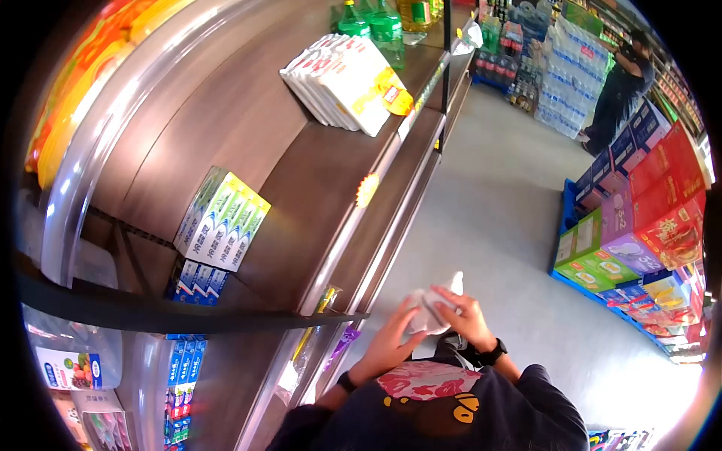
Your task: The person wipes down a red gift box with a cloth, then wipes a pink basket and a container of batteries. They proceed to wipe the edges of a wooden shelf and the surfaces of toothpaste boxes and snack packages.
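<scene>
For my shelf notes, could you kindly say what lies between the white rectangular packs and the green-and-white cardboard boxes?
Only bare brown shelf board, in the head view.

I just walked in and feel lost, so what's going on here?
A person's left hand and right hand hold a crumpled white cloth or tissue between them, beside a brown shelf. White packs and a row of small boxes sit on the shelf, untouched by either hand. Farther off, another person stands near stacked bottles.

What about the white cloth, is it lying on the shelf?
No, the white cloth is between the left fingers and right fingers.
</scene>
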{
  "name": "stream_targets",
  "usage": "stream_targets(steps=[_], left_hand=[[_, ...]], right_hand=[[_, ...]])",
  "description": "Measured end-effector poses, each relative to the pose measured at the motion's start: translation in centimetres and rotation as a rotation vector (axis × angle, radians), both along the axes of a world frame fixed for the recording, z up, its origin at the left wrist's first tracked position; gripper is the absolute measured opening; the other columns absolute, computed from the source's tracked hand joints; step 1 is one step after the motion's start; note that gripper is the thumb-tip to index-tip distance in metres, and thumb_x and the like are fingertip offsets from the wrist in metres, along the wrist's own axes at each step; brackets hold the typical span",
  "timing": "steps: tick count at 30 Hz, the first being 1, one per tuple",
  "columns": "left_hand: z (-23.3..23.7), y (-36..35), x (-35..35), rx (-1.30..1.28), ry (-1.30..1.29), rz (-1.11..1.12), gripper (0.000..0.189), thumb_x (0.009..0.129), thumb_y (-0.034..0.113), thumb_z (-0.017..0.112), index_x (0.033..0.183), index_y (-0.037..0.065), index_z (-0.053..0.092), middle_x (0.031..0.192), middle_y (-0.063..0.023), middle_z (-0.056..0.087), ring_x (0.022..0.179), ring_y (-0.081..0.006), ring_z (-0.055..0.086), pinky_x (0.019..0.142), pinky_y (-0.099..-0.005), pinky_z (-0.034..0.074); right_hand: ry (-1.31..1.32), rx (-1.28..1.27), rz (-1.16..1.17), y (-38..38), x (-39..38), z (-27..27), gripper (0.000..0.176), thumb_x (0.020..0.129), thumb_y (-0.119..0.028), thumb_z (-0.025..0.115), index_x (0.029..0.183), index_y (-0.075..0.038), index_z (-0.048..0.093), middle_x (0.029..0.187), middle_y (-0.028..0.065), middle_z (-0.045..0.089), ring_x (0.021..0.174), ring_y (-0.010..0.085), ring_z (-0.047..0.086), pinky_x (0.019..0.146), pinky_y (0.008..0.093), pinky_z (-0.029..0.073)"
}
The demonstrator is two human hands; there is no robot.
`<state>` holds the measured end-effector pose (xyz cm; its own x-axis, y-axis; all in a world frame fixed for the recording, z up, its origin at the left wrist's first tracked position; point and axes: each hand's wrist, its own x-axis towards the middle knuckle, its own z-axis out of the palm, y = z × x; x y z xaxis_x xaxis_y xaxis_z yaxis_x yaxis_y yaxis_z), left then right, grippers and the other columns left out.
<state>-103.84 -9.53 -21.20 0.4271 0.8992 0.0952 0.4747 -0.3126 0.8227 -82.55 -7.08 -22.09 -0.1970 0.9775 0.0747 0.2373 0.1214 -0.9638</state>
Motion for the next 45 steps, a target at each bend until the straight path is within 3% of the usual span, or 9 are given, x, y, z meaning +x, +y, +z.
stream_targets(steps=[5,9,14,18,23,26,31,35,45], left_hand=[[0.9,5.9,10.8,-0.026,-0.218,-0.100,0.057,0.085,0.016,0.070,0.132,0.000,0.042,0.124,-0.0181,0.053,0.115,-0.0297,0.056,0.094,-0.0364,0.047],[1.8,8.9,16.5,-0.170,-0.211,-0.016,0.039,0.085,0.006,0.065,0.120,0.004,0.048,0.104,-0.0117,0.059,0.079,-0.0192,0.059,0.068,-0.0307,0.049],[1.0,10.6,17.8,0.094,-0.125,-0.103,0.025,0.082,0.000,0.063,0.106,0.001,0.055,0.093,-0.0100,0.055,0.074,-0.0204,0.056,0.066,-0.0300,0.046],[2.5,12.7,16.2,-0.048,-0.187,-0.091,0.019,0.082,-0.001,0.063,0.100,0.000,0.058,0.093,-0.0083,0.055,0.076,-0.0199,0.055,0.067,-0.0292,0.045],[4.2,18.5,13.2,-0.006,-0.141,-0.084,0.017,0.088,0.008,0.061,0.103,0.001,0.063,0.097,-0.0097,0.061,0.085,-0.0218,0.062,0.074,-0.0307,0.049],[1.0,25.2,10.8,0.016,-0.293,0.144,0.020,0.094,0.010,0.058,0.113,0.004,0.060,0.101,-0.0048,0.063,0.087,-0.0088,0.059,0.072,-0.0253,0.047],[1.8,40.3,7.1,-0.129,-0.640,0.401,0.043,0.089,0.004,0.063,0.129,-0.004,0.049,0.121,-0.0107,0.058,0.105,-0.0151,0.059,0.087,-0.0273,0.050],[0.2,49.4,6.6,-0.335,-0.967,0.638,0.047,0.087,-0.002,0.054,0.132,-0.002,0.042,0.094,-0.0082,0.058,0.078,-0.0142,0.060,0.069,-0.0260,0.051],[-3.8,55.4,8.7,-0.467,-0.882,0.700,0.033,0.091,0.004,0.055,0.123,0.002,0.046,0.101,-0.0079,0.059,0.076,-0.0187,0.065,0.062,-0.0276,0.052]], right_hand=[[-0.005,0.048,-0.212,0.5,6.6,3.3,0.056,0.087,-0.003,0.061,0.141,-0.008,0.046,0.123,0.0190,0.056,0.109,0.0252,0.058,0.092,0.0327,0.046],[0.229,0.036,-0.273,0.8,11.1,2.7,0.058,0.087,-0.001,0.060,0.143,-0.009,0.043,0.128,0.0177,0.053,0.119,0.0248,0.051,0.100,0.0341,0.041],[-0.121,0.142,-0.237,2.7,16.0,2.4,0.065,0.084,0.003,0.062,0.144,-0.008,0.041,0.133,0.0165,0.051,0.122,0.0261,0.050,0.103,0.0348,0.038],[-0.604,0.541,-0.216,5.8,16.8,3.3,0.049,0.066,-0.016,0.079,0.113,-0.016,0.069,0.084,0.0054,0.066,0.084,0.0258,0.058,0.075,0.0377,0.048],[-0.501,0.501,-0.090,11.4,16.0,2.7,0.041,0.066,-0.009,0.077,0.106,-0.010,0.068,0.080,0.0107,0.064,0.070,0.0308,0.058,0.066,0.0406,0.049],[-0.567,0.517,-0.114,15.5,14.7,1.5,0.041,0.066,-0.009,0.075,0.106,-0.014,0.068,0.064,0.0083,0.052,0.061,0.0285,0.055,0.058,0.0387,0.045],[-0.699,0.519,-0.112,21.8,12.0,2.5,0.036,0.069,-0.007,0.070,0.104,-0.014,0.068,0.063,0.0059,0.050,0.059,0.0248,0.054,0.059,0.0369,0.044],[-0.665,0.531,-0.138,25.3,11.4,2.1,0.035,0.071,-0.007,0.070,0.106,-0.013,0.068,0.062,0.0061,0.050,0.059,0.0249,0.053,0.058,0.0364,0.045],[-0.364,0.497,-0.095,34.0,20.1,5.0,0.035,0.071,-0.002,0.073,0.105,-0.011,0.068,0.083,0.0092,0.068,0.065,0.0279,0.060,0.061,0.0369,0.047]])
